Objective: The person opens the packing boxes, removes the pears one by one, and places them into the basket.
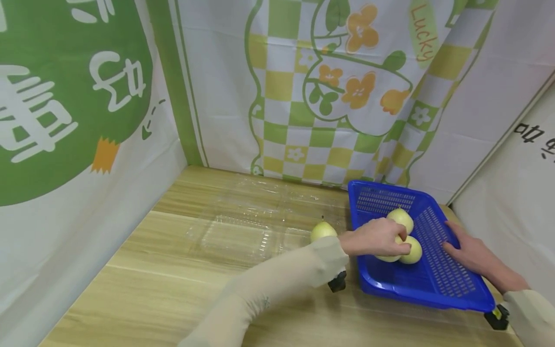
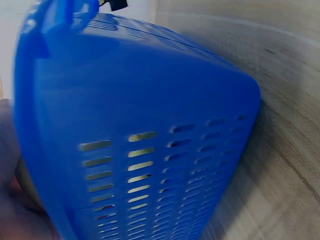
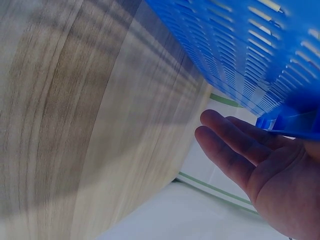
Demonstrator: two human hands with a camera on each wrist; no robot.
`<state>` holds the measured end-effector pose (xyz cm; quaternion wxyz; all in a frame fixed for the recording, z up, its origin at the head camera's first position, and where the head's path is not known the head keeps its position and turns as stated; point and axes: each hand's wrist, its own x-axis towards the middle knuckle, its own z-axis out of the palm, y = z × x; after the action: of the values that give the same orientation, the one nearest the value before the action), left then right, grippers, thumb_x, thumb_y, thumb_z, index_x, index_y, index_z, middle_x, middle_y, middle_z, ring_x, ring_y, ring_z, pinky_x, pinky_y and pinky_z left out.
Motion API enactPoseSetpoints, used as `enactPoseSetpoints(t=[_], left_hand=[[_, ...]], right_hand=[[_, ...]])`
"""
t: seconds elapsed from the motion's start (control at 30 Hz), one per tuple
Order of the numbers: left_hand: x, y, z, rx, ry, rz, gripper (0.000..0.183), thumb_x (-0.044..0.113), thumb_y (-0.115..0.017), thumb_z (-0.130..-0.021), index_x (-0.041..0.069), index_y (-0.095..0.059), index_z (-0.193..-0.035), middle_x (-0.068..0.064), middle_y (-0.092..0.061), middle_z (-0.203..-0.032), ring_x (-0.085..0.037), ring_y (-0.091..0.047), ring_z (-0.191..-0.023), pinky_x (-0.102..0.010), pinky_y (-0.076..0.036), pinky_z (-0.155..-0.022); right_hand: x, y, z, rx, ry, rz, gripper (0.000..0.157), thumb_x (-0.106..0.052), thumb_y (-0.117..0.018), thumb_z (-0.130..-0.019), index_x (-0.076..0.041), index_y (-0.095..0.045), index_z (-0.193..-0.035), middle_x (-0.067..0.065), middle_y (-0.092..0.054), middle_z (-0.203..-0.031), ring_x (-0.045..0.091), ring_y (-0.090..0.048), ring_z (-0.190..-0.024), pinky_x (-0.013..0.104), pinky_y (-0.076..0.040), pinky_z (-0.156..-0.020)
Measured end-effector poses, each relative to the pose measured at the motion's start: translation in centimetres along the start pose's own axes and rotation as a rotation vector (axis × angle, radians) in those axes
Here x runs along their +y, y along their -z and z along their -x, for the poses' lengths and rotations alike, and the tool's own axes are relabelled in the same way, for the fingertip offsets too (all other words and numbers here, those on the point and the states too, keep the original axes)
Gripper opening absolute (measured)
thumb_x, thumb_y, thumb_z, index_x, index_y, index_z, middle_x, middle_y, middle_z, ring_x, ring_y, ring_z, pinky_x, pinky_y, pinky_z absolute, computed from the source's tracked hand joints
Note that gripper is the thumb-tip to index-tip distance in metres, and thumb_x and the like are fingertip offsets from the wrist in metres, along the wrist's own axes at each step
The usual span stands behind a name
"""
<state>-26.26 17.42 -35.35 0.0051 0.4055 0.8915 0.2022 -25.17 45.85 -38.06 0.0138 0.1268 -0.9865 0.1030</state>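
My left hand reaches over the near left side of a blue plastic basket and grips a pale yellow-green pear, partly hidden under the fingers. Two more pears lie against it: one pear just beyond the fingers, another pear to their right. My right hand holds the basket's right rim, thumb over the inside. Its other fingers extend along the outside in the right wrist view. The left wrist view shows mostly the slotted basket wall.
Clear plastic containers lie on the wood-grain table, left of the basket. Another pear sits at the right-hand clear container, behind my left wrist. A patterned curtain hangs along the back edge, with printed cloth at both sides.
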Motion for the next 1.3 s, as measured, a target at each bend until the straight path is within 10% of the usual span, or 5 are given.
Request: enactPoseSetpoints(t=[1.3], left_hand=[[0.7, -4.3, -1.5, -0.366, -0.024, -0.325, 0.034, 0.044, -0.058, -0.087, 0.024, -0.044, -0.063, 0.012, -0.04, -0.061, -0.004, -0.04, -0.056, -0.022, -0.034, -0.049]], right_hand=[[-0.2, 0.1, 0.1, 0.011, -0.002, -0.008, 0.069, -0.024, -0.052, -0.091, 0.013, -0.017, -0.139, 0.047, -0.039, -0.12, 0.059, -0.05, -0.094, 0.06, -0.043, -0.072]])
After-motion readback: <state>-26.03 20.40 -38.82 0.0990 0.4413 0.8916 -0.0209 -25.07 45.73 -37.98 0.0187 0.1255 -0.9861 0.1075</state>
